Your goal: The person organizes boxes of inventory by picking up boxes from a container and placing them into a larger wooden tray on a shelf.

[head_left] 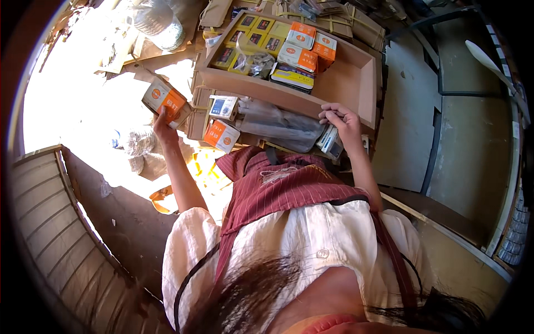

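My left hand (163,123) grips a small orange-and-white box (165,101), held out left of the wooden tray (345,106). My right hand (344,118) is at the tray's near edge, its fingers loosely bent and slightly apart, with nothing visible in them. Whether it touches the rim I cannot tell. Inside the tray, several yellow boxes (257,38) fill the left part, and orange-and-white boxes (298,57) are stacked beside them. A crumpled clear plastic bag (257,62) lies on the yellow boxes.
Between my body and the tray lie another orange-and-white box (221,135), a blue-and-white box (223,107) and grey plastic wrapping (281,123). Tied cardboard bundles (364,26) surround the tray's far side. Plastic bottles (139,140) stand in bright light at left. A slatted panel (53,217) is lower left.
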Demonstrator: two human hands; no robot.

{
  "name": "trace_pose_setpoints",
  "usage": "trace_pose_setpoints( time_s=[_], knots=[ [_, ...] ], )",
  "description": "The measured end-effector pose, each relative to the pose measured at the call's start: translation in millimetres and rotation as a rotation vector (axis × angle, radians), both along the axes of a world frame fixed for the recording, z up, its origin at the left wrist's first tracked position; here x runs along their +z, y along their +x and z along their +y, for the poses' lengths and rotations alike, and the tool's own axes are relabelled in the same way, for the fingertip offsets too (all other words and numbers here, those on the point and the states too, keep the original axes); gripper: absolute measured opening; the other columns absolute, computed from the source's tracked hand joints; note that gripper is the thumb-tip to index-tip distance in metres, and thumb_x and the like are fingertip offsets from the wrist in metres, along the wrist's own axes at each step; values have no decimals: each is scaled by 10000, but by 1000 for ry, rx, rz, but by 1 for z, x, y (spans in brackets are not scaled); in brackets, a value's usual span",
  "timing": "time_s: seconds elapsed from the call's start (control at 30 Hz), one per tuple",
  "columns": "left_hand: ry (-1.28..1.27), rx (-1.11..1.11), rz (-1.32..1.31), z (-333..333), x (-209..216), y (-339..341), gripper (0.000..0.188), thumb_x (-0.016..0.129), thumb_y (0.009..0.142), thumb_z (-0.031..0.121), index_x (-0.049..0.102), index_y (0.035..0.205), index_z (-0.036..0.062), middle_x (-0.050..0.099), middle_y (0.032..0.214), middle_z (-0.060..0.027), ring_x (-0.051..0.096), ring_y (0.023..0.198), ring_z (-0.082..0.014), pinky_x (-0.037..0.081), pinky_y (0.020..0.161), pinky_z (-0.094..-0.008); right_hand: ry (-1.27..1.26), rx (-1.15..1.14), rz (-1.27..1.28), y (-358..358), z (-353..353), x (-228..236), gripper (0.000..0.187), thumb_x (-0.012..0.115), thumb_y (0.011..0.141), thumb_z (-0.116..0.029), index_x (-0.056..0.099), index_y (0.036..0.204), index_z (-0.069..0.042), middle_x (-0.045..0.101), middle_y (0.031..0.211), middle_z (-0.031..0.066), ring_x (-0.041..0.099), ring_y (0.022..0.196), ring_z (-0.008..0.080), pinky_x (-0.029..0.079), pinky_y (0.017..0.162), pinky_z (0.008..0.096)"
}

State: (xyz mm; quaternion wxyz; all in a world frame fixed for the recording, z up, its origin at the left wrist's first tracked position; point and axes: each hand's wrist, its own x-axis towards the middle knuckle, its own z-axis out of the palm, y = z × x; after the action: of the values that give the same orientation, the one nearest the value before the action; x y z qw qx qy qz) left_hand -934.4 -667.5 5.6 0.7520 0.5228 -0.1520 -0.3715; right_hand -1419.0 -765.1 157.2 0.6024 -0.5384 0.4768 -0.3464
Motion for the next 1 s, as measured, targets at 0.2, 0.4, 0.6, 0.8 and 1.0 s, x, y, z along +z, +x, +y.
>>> trace_pose_setpoints(
  time_s=[0.2,0.4,0.6,0.8,1.0],
  knots=[
    [5,-181,358,-6,112,-93,373,590,801,134,564,1121,-55,634,1060,-144,631,988,-269,501,917,-385,218,446,-203,73,-30,20,663,645,916,-380,371,1413,-39,507,1301,113,555,1147,207,526,918,375],
    [-45,-575,441,-46,169,-243,585,496,741,59,450,1321,-8,580,1218,-143,569,1135,-268,455,997,-378,306,415,-145,77,-43,3,920,645,868,-580,260,1421,47,516,1307,167,549,1173,225,508,901,379],
    [-47,-841,-186,-121,160,-276,562,619,815,214,542,1318,-22,592,1253,-150,507,1221,-248,316,1066,-338,263,-44,-153,-21,-65,7,489,746,851,-263,550,1205,12,642,1130,117,648,1026,190,529,891,328],
    [508,-83,-1519,-170,66,-237,510,599,844,344,574,1268,63,533,1313,-146,419,1250,-363,281,1054,-502,335,-262,-320,-40,-154,1,447,746,834,-279,625,1143,20,667,1102,131,656,979,218,524,863,364],
    [309,-56,-1530,-175,60,-250,348,614,819,292,634,1114,109,566,1226,-105,456,1177,-349,323,1012,-497,245,-352,-257,-36,-241,-21,475,794,788,-269,621,1134,7,665,1083,104,645,966,220,518,844,372]
  ],
)
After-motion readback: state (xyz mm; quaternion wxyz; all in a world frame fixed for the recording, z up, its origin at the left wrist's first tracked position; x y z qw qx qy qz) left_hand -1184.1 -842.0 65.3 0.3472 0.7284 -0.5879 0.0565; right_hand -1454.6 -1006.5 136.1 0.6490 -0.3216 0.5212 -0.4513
